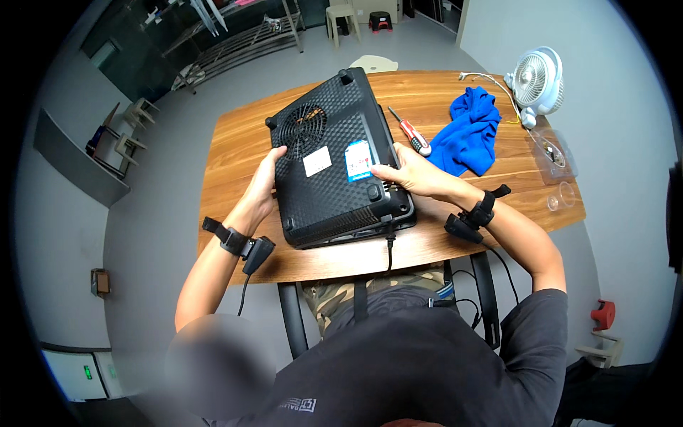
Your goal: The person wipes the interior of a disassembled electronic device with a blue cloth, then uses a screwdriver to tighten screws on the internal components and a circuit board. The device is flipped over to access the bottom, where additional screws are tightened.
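A black induction cooker point(331, 153), underside up, is between my hands over the wooden table point(235, 142). Its round fan grille point(301, 129), rubber feet and two stickers face me. My left hand point(265, 183) grips the left edge, thumb on top near the grille. On the right edge, my right hand point(415, 172) holds the near corner, its thumb by the blue-and-white sticker point(360, 161). The fingers under the cooker are hidden. A black power cord point(390, 250) hangs from its near side. I cannot tell whether the cooker rests fully on the table.
Right of the cooker lie a red-and-black screwdriver point(413, 136) and a crumpled blue cloth point(469, 132). A white fan point(535, 82) stands at the table's far right, near a clear plastic tray point(553, 158). Beyond the table are stools point(343, 16) and a metal rack point(242, 46).
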